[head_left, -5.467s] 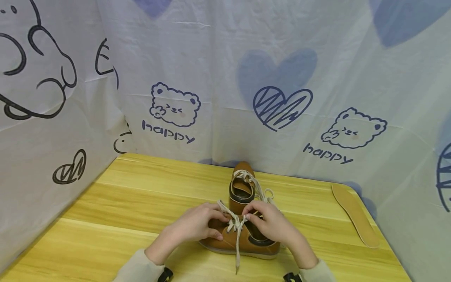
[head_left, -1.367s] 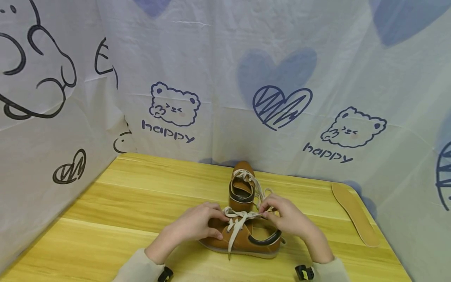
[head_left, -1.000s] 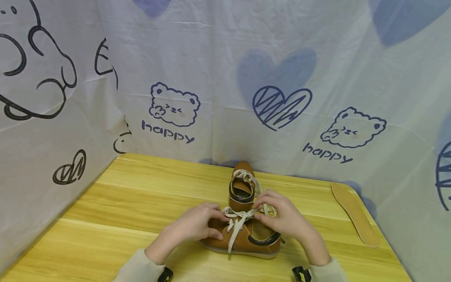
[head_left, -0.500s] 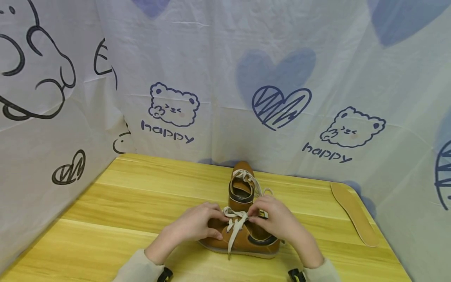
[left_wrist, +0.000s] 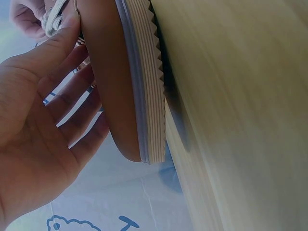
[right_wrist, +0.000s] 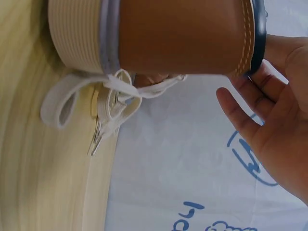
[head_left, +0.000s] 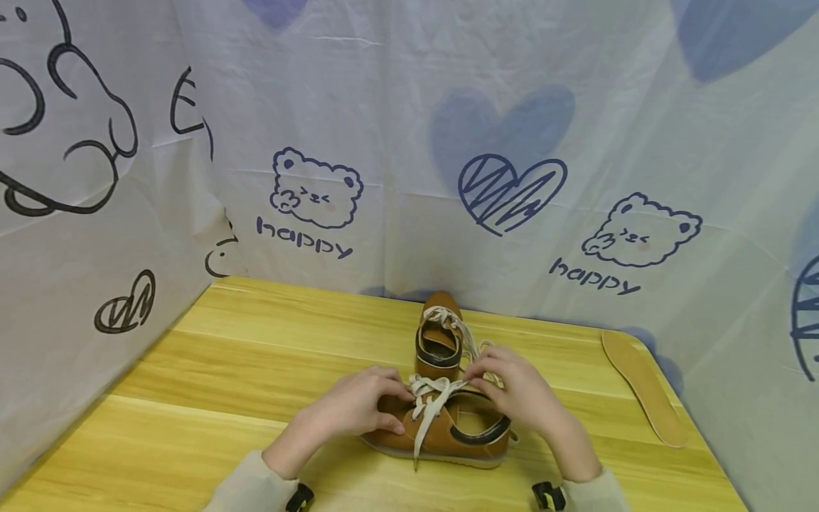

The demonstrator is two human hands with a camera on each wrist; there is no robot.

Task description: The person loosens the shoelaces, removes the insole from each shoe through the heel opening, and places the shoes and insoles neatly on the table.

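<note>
A brown shoe [head_left: 441,444] lies crosswise at the table's front, toe to the left. My left hand [head_left: 352,404] grips its front part, thumb on the near side and fingers over the far side. In the left wrist view the shoe's side and ridged sole [left_wrist: 151,96] show beside the left palm [left_wrist: 33,110]. A cream shoelace [head_left: 430,412] is crossed and looped at the eyelets, one end hanging down the near side. My right hand [head_left: 518,387] pinches a lace strand above the shoe's opening. In the right wrist view the heel [right_wrist: 183,38] hides those fingertips.
Behind stands a second brown shoe [head_left: 438,364], toe to the back, its loose laces [right_wrist: 118,103] trailing to its right. A tan insole [head_left: 643,387] lies at the table's right edge. White printed cloth [head_left: 409,178] hangs behind and at the sides.
A lace end that stuck up at the left earlier is now a loop across the shoe. My right hand moved in toward the knot, then back right. The left hand kept its grip.
</note>
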